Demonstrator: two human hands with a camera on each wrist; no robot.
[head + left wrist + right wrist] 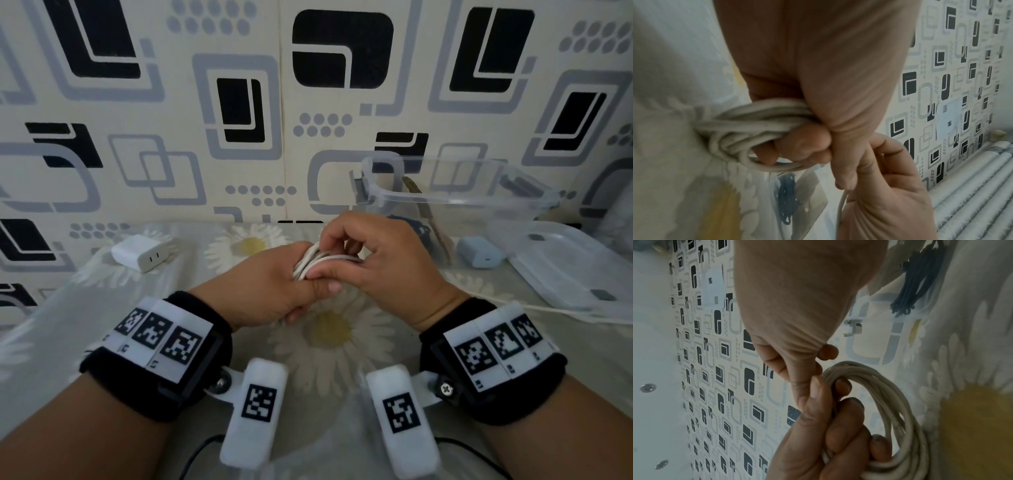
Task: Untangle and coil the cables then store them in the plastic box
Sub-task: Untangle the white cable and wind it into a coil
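Observation:
A white cable [314,261] is wound into a coil of several loops, held above the daisy cloth at the centre. My left hand [287,291] grips the coil, its fingers [803,146] curled through the loops [748,128]. My right hand [346,255] curls over the top of the coil and pinches the cable beside the left thumb [818,395]. A loose strand [840,211] runs off past the right palm. The clear plastic box [455,195] stands open behind the right hand, with a dark coiled cable [419,229] inside.
A white charger block [140,254] lies at the left rear of the table. A pale blue charger [479,254] sits beside the box, and the clear lid [579,270] lies to the right. A white cable strand [548,310] trails right. The patterned wall stands close behind.

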